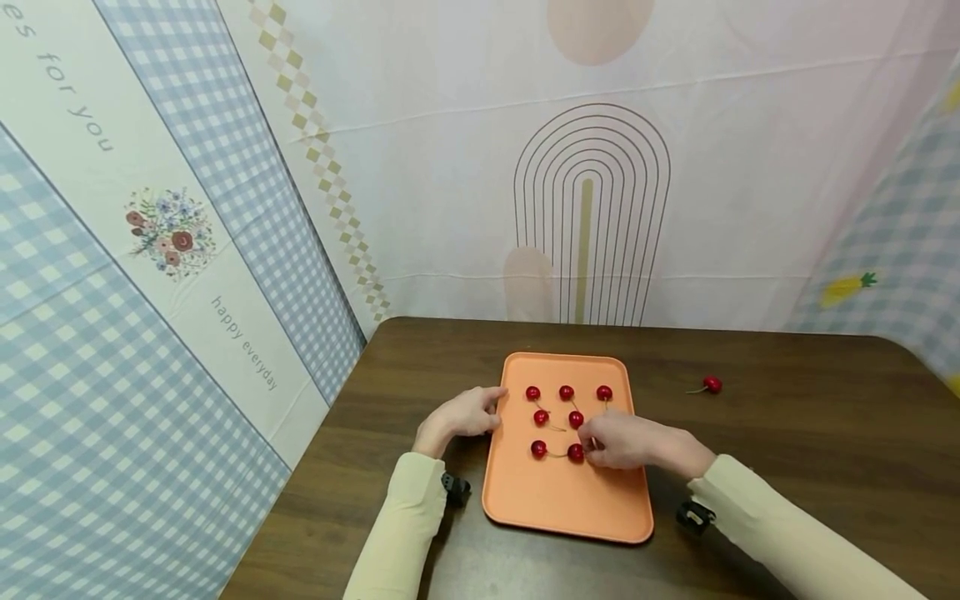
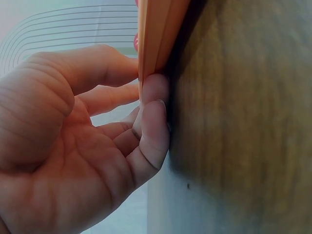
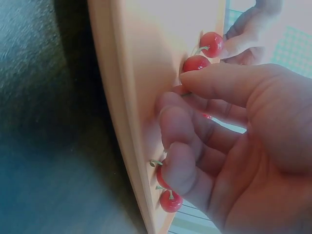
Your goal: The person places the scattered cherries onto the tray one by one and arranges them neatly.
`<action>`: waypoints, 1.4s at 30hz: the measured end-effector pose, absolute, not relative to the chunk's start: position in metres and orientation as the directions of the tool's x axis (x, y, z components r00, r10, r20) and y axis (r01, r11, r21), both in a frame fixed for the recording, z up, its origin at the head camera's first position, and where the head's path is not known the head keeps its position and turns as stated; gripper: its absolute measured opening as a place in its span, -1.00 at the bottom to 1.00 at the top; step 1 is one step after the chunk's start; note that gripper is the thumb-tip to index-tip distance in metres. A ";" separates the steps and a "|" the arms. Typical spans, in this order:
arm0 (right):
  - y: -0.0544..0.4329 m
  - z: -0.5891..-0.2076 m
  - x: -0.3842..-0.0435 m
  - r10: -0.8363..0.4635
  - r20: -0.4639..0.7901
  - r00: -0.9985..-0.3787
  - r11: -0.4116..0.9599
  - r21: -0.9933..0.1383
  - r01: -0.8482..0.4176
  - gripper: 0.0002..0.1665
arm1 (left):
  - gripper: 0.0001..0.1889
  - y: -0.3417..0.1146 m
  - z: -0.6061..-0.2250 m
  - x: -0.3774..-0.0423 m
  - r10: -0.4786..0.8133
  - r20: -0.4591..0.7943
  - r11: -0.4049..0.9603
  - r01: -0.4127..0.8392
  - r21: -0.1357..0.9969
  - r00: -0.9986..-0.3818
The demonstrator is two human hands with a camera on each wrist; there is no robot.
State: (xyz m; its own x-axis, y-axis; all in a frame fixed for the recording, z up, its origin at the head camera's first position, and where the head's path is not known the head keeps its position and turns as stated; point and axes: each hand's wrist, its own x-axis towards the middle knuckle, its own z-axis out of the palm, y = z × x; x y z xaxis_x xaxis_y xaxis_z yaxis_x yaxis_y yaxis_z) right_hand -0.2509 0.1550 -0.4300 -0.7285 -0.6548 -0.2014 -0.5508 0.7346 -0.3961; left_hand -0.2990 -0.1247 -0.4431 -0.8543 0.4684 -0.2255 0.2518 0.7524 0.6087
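An orange tray (image 1: pixel 566 504) lies on the table with several red cherries in rough rows on it. My left hand (image 1: pixel 468 411) holds the tray's left edge. In the left wrist view, thumb and fingers (image 2: pixel 155 119) meet at the rim (image 2: pixel 158 34). Over the tray's right side, my right hand (image 1: pixel 618 440) is beside the front-row cherry (image 1: pixel 575 452). The right wrist view has its thumb and curled fingers pinching at a green stem, close against a cherry (image 3: pixel 196 63). Beyond that cherry is another cherry (image 3: pixel 212 45). Two more show below the fingers, one partly hidden.
A single cherry (image 1: pixel 712 384) with its stem lies on the brown wooden table (image 1: pixel 787 425), right of the tray. Patterned cloth (image 1: pixel 450 167) hangs behind the table, and a blue checked cloth (image 1: pixel 112 358) hangs at the left.
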 end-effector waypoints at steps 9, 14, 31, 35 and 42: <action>0.165 -0.426 -0.256 -0.665 -0.157 -0.730 0.713 -0.425 -0.558 -0.81 | -0.33 -0.125 -0.444 -0.300 0.469 -0.221 0.754 0.257 0.605 -0.855; 0.179 -0.424 -0.264 -0.655 -0.091 -0.750 0.704 -0.434 -0.562 -0.81 | -0.32 -0.124 -0.443 -0.299 0.465 -0.223 0.753 0.251 0.608 -0.857; 0.238 -0.418 -0.287 -0.491 -0.098 -0.866 0.780 -0.492 -0.386 -0.85 | -0.33 -0.124 -0.443 -0.297 0.451 -0.233 0.757 0.231 0.612 -0.862; 0.252 -0.421 -0.291 -0.475 -0.099 -0.875 0.800 -0.462 -0.382 -0.79 | -0.33 -0.126 -0.443 -0.297 0.451 -0.228 0.758 0.236 0.608 -0.863; 0.281 -0.427 -0.298 -0.461 -0.084 -0.883 0.843 -0.354 -0.406 -0.74 | -0.32 -0.125 -0.442 -0.297 0.458 -0.224 0.760 0.248 0.601 -0.861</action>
